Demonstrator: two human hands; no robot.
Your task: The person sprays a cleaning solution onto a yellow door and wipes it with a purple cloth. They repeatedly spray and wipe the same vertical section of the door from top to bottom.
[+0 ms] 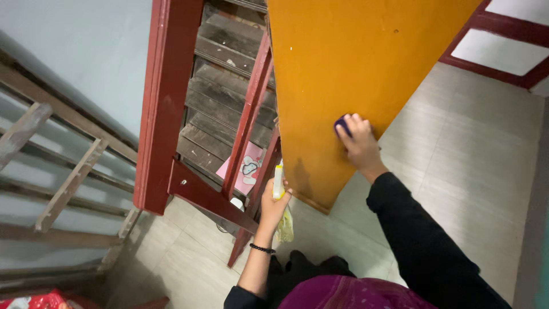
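Head view looks down on a pale tiled floor [457,149]; right hand [360,143] presses a purple sponge [341,123] against the orange panel [354,68]; left hand [273,205] grips a yellow-white bottle [278,182] by the panel's lower edge, beside dark red stairs [229,114].

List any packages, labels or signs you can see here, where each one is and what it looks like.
Pink card: behind the red wooden frame, near the left hand; a flat sheet with a white cartoon-like figure outlined in dark.
Red package: bottom left corner, crinkled, red with white patches, mostly cut off.
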